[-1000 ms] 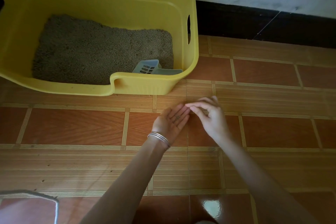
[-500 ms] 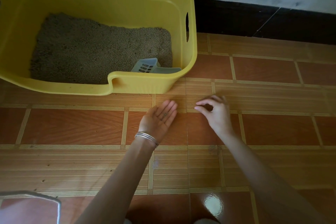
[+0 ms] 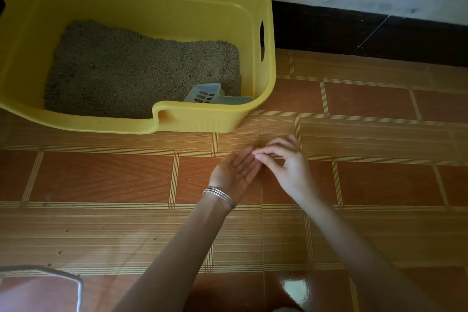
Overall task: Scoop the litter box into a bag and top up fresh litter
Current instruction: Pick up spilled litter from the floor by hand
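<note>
Tiled floor (image 3: pixel 101 180), white wall behind. Yellow box (image 3: pixel 268 63) holds litter (image 3: pixel 131 71); scoop (image 3: pixel 207 94) in its near right corner. No readable writing. Just before the box, left hand (image 3: pixel 235 172) lies palm up, flat, cupping stray grains (image 3: pixel 245 166). Right hand (image 3: pixel 286 162), grip pinched narrow, has returned to touch the left fingertips.

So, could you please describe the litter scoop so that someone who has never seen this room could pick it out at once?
Find the big yellow litter box on the tiled floor beside the wall. Inside it, in the near right corner, the scoop lies on the brown litter with its handle against the front wall. It is the only pale blue-grey thing in the box, with dark slots in its pan.
</note>
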Available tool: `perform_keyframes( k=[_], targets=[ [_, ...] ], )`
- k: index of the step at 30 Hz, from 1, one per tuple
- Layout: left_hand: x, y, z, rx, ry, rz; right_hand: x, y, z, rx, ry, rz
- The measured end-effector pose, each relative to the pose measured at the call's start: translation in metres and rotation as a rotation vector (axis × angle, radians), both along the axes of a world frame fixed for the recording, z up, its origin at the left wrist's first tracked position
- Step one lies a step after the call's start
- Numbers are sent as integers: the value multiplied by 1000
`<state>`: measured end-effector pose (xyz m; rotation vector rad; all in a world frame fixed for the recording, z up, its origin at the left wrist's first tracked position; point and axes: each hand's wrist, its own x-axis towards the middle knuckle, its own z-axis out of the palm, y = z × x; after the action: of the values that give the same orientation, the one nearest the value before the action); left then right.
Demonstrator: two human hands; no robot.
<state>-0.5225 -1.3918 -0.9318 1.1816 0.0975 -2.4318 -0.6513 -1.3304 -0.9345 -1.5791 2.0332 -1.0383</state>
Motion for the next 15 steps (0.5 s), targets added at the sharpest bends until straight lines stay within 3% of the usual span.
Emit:
perform_keyframes(
  k=[6,15],
  targets=[
    [3,-5,-2,-3,12,15,-29,-3,-23,92,95,-193],
    [14,-11,-6,9,7,70,-26,-9,-37,128,242,-145]
  ],
)
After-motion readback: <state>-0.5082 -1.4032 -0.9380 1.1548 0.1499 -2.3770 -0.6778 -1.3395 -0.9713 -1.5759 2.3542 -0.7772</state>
